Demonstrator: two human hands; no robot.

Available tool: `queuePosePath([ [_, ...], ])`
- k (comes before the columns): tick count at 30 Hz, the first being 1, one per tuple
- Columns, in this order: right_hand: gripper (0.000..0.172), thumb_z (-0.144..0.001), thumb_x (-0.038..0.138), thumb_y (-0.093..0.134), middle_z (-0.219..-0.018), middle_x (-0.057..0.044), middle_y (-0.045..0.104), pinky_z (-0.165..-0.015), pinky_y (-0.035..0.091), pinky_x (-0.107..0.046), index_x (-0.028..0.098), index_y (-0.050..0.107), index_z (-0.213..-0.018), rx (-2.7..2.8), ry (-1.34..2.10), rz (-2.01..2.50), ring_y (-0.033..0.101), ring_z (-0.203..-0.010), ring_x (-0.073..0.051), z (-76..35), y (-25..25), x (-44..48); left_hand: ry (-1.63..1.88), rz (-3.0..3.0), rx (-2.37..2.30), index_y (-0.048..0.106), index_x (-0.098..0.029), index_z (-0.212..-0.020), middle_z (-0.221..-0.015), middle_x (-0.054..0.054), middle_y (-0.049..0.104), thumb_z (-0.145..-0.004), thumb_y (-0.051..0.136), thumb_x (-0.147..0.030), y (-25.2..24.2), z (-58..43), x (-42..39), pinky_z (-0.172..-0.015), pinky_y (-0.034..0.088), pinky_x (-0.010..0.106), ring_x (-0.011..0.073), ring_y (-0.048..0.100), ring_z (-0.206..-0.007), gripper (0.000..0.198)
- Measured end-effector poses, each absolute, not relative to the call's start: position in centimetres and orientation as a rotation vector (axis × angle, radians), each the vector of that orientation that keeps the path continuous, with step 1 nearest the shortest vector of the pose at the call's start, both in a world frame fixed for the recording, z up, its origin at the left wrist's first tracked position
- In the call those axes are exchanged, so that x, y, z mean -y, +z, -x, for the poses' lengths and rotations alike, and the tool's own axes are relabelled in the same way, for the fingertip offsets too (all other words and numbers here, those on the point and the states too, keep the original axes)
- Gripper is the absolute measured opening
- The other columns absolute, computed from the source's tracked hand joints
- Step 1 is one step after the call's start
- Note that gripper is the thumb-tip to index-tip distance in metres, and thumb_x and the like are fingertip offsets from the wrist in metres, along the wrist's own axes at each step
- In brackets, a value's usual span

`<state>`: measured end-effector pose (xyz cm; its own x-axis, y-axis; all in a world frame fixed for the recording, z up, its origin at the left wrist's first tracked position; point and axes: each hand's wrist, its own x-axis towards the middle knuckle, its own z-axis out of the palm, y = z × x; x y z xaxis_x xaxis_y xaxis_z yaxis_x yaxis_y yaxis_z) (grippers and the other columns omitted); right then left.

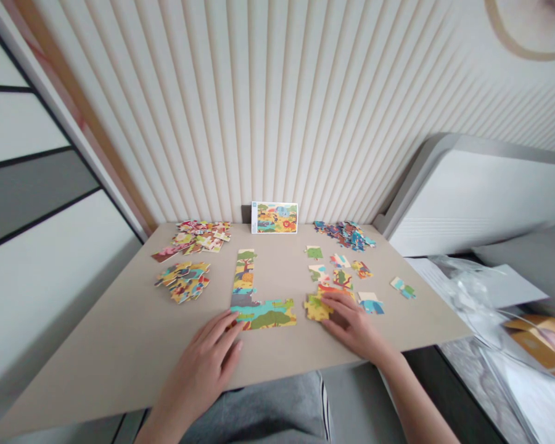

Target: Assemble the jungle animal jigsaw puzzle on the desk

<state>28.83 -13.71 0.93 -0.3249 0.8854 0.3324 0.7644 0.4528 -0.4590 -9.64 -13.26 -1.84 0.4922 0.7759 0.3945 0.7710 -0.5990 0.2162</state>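
An L-shaped joined section of a colourful jigsaw [254, 296] lies on the beige table [120, 345]. My left hand [208, 361] rests flat with fingers stretched out, its fingertips touching the section's lower left corner. My right hand [354, 324] lies over a yellow puzzle piece [317, 307] just right of the section, fingers pressed on it and on neighbouring pieces. Loose pieces [340, 271] are scattered behind the right hand.
Piles of pieces lie at the back left [198, 237], left [185, 280] and back right [345, 234]. A reference picture card [274, 217] leans on the ribbed wall. A white and grey unit [467, 197] and plastic wrapping [472, 290] sit to the right.
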Motion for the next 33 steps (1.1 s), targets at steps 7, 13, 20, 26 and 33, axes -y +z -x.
queuePosePath([
  [7, 0.038, -0.096, 0.024, 0.059, -0.143, -0.010, 0.056, -0.110, 0.049, -0.046, 0.027, 0.063, -0.134, 2.280, 0.367, 1.247, 0.057, -0.129, -0.025, -26.0, 1.2, 12.4, 0.720, -2.717, -1.397, 0.061, -0.026, -0.137, -0.141, 0.008, 0.059, -0.098, 0.053, -0.030, -1.3, 9.5, 13.4, -0.110, 0.050, 0.047, 0.0282, 0.053, -0.134, 0.039],
  [13, 0.033, -0.096, 0.019, 0.057, -0.145, -0.010, 0.055, -0.112, 0.047, -0.046, 0.027, 0.069, -0.126, 2.353, 0.309, 1.187, 0.056, -0.130, -0.025, -26.2, 1.1, 12.3, 0.749, -2.710, -1.393, 0.061, -0.026, -0.136, -0.139, 0.009, 0.060, -0.098, 0.053, -0.030, -1.1, 9.3, 13.5, -0.109, 0.051, 0.048, 0.0290, 0.054, -0.133, 0.039],
  [20, 0.034, -0.094, 0.017, 0.056, -0.142, -0.009, 0.059, -0.112, 0.047, -0.050, 0.029, 0.070, -0.124, 2.390, 0.238, 1.157, 0.054, -0.134, -0.027, -25.7, 1.4, 12.2, 0.735, -2.695, -1.397, 0.061, -0.027, -0.137, -0.140, 0.008, 0.059, -0.099, 0.052, -0.030, -1.1, 9.4, 13.5, -0.110, 0.049, 0.048, 0.0287, 0.054, -0.133, 0.039],
  [26, 0.035, -0.096, 0.019, 0.055, -0.141, -0.010, 0.060, -0.117, 0.039, -0.054, 0.028, 0.067, -0.128, 2.448, 0.181, 1.160, 0.049, -0.139, -0.028, -25.2, 2.1, 12.6, 0.717, -2.680, -1.406, 0.061, -0.027, -0.136, -0.141, 0.008, 0.059, -0.099, 0.053, -0.030, -1.0, 9.4, 13.5, -0.111, 0.049, 0.047, 0.0284, 0.053, -0.134, 0.039],
  [33, 0.032, -0.100, 0.033, 0.056, -0.138, -0.010, 0.060, -0.114, 0.040, -0.051, 0.031, 0.066, -0.130, 2.481, 0.184, 1.165, 0.054, -0.131, -0.027, -24.5, 2.9, 12.8, 0.748, -2.721, -1.395, 0.062, -0.026, -0.135, -0.139, 0.009, 0.061, -0.099, 0.052, -0.031, -1.1, 9.3, 13.5, -0.109, 0.050, 0.047, 0.0281, 0.055, -0.132, 0.038],
])
